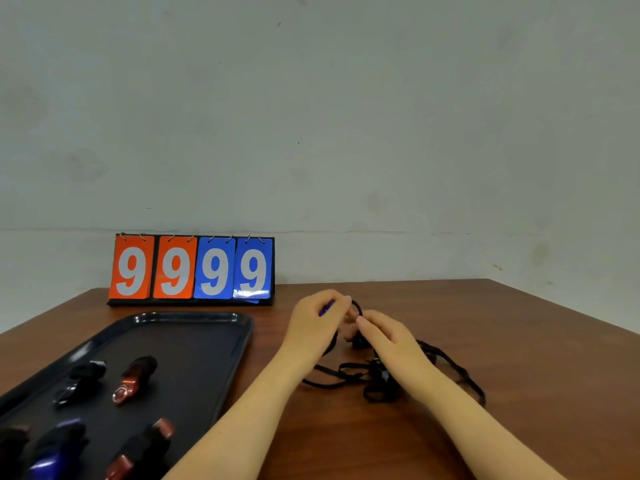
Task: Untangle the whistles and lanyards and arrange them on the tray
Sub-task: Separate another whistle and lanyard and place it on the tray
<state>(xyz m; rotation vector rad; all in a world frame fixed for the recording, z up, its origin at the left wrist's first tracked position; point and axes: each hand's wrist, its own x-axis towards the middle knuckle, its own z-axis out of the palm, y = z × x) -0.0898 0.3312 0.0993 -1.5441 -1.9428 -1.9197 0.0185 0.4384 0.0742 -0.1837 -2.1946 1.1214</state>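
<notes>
My left hand [317,323] grips a purple whistle [326,308], of which only a sliver shows between the fingers. My right hand [384,336] pinches the black lanyard cord [358,308] just beside it. A tangle of black lanyards [381,379] lies on the table under and to the right of my right wrist, with loops trailing right [460,372]. The black tray [194,341] at the left holds several whistles wrapped in their lanyards: a black one [81,381], an orange one [133,379], a blue one [55,452] and a red-brown one [145,448].
A flip scoreboard [192,268] showing 9999 stands at the back of the brown table [519,323], against the wall behind the tray. The table's right edge runs diagonally at the far right.
</notes>
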